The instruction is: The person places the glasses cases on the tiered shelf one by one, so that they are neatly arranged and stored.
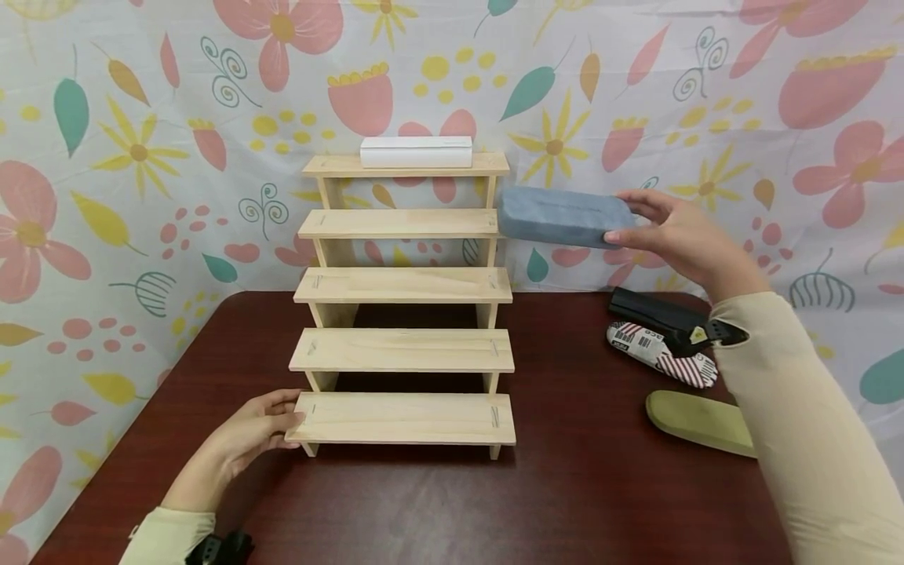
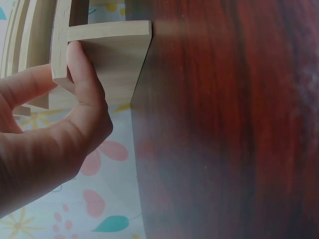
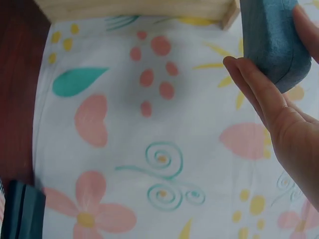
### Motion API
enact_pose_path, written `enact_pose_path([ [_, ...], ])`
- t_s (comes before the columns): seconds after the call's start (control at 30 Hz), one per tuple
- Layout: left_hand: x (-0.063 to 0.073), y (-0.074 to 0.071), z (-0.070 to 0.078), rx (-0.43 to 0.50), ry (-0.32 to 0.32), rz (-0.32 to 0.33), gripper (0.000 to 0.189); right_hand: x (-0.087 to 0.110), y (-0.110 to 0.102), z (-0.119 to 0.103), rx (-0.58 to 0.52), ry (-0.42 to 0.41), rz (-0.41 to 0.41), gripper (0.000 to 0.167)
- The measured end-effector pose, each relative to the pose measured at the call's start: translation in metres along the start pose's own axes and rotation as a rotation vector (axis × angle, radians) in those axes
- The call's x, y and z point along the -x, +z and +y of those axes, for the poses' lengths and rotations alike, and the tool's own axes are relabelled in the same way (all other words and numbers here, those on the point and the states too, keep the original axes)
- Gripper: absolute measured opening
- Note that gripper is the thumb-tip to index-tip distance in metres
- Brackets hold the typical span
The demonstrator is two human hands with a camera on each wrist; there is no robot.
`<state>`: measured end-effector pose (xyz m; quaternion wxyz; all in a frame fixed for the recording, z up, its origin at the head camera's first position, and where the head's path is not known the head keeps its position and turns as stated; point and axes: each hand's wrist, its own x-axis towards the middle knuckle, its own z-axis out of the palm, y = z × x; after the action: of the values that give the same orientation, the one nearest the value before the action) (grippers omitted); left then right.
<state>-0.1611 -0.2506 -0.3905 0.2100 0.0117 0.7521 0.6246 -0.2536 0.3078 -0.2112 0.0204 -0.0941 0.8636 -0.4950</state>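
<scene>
My right hand (image 1: 681, 235) holds a blue glasses case (image 1: 565, 216) by its right end, thumb on the near side. The case is in the air, its left end overlapping the right end of the second step from the top. In the right wrist view, the fingers lie along one side of the blue case (image 3: 274, 40). My left hand (image 1: 247, 435) grips the left end of the lowest step of a five-step wooden rack (image 1: 402, 416). Seen from the left wrist, a fingertip presses under the rack's board (image 2: 109, 31). A white case (image 1: 417, 152) lies on the top step.
To the right on the dark red table (image 1: 565, 486) lie a black case (image 1: 653, 310), a striped, printed case (image 1: 653, 349) and an olive-green case (image 1: 695, 420), partly behind my right forearm. A flower-patterned cloth (image 1: 176, 102) hangs behind the rack.
</scene>
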Motion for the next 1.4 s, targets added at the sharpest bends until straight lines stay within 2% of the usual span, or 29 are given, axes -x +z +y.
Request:
enact_pose_path([
  [0.33, 0.0, 0.0, -0.001, 0.008, 0.002, -0.001, 0.063, -0.016, 0.03, -0.028, -0.181, -0.021, -0.001, 0.069],
  [0.57, 0.0, 0.0, -0.001, 0.004, 0.001, -0.002, 0.063, -0.032, 0.056, -0.048, -0.197, -0.049, 0.001, 0.073],
  [0.93, 0.0, 0.0, -0.003, 0.01, 0.002, -0.002, 0.063, -0.059, 0.097, -0.068, -0.216, -0.098, -0.066, 0.085],
  [1.4, -0.001, 0.0, -0.003, 0.009, 0.001, -0.009, 0.064, -0.085, 0.138, -0.089, -0.212, -0.077, -0.059, 0.08],
])
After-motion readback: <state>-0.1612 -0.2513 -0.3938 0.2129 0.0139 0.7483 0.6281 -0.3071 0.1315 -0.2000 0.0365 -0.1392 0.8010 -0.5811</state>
